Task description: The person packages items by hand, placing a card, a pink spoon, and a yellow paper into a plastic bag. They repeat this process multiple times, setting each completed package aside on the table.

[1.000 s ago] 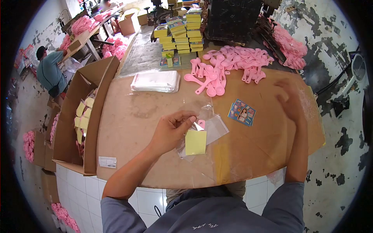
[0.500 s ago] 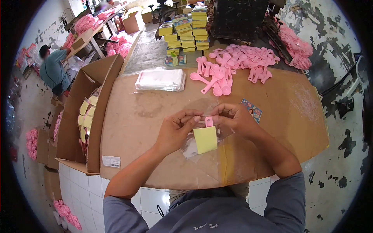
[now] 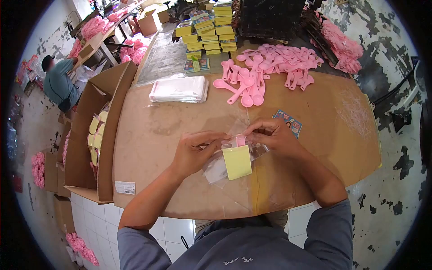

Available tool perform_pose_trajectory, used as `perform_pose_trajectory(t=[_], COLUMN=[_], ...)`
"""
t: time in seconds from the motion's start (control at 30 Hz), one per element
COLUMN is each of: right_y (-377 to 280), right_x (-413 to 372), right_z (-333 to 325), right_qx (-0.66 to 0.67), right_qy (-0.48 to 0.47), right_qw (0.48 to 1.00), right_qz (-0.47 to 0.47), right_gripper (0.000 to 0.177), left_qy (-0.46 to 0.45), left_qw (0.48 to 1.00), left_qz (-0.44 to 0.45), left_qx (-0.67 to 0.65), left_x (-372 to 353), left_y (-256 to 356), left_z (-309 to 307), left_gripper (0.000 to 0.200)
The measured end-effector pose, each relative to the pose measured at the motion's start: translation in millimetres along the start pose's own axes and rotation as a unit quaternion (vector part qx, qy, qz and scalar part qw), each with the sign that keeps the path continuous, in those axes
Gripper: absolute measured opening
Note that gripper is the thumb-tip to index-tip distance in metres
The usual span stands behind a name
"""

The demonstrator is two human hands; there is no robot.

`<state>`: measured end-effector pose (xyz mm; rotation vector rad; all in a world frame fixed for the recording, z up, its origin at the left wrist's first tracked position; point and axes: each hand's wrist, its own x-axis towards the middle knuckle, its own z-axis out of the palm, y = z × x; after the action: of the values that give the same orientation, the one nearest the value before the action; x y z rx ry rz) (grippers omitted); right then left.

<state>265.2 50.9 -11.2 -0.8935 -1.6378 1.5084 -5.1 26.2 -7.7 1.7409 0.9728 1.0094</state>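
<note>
Between my hands lies a clear plastic bag (image 3: 216, 170) with a yellow card (image 3: 237, 163) and a pink spoon (image 3: 240, 140), whose end shows above the card. My left hand (image 3: 198, 150) pinches the bag's upper edge on the left, its fingertips pressed together. On the right, my right hand (image 3: 272, 135) pinches the bag's edge close to the spoon. A blue printed card (image 3: 292, 123) lies just beyond my right hand, partly hidden by it.
A stack of clear bags (image 3: 178, 89) and a heap of pink spoons (image 3: 279, 60) lie farther back. Stacks of yellow cards (image 3: 209, 33) stand behind them. An open cardboard box (image 3: 118, 130) with packed items is at left. A person (image 3: 60, 81) sits at far left.
The view has shifted slightly. My left hand has moved a little left, away from the spoon, and its fingers have straightened. The bag is spread wider on the left.
</note>
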Motion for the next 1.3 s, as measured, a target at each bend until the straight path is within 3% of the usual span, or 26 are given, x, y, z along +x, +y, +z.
perform_pose_trajectory(t=[0.4, 0.5, 0.7, 0.83, 1.03, 1.2, 1.3], right_y=[2, -1, 4, 6, 8, -2, -7], right_x=[0, -2, -1, -1, -3, -6, -8], right_z=[-10, -8, -5, -3, 4, 1, 2], right_qx=[-0.005, -0.027, -0.004, 0.023, 0.055, 0.041, 0.052], right_qy=[-0.015, 0.003, -0.015, -0.006, -0.116, -0.090, -0.063], right_qw=[1.000, 1.000, 1.000, 0.999, 0.990, 0.993, 0.995], right_qz=[-0.018, 0.013, 0.025, 0.036, 0.056, 0.060, 0.055], right_gripper=[0.016, 0.015, 0.021, 0.029, 0.024, 0.020, 0.019], left_qy=[-0.040, -0.039, -0.016, -0.010, 0.010, 0.018, -0.060], left_qw=[0.998, 0.990, 0.985, 0.974, 0.970, 0.956, 0.979], left_qz=[0.009, -0.046, -0.127, -0.130, -0.120, -0.085, -0.110], left_qx=[-0.043, -0.128, -0.119, -0.186, -0.212, -0.279, -0.162], left_x=[3, 3, 3, 4, 7, 6, 2], left_y=[-4, -3, -7, -16, -7, 1, -6], left_z=[-5, -6, 2, 3, -1, 7, 4], left_gripper=[0.023, 0.019, 0.016, 0.021, 0.031, 0.032, 0.023])
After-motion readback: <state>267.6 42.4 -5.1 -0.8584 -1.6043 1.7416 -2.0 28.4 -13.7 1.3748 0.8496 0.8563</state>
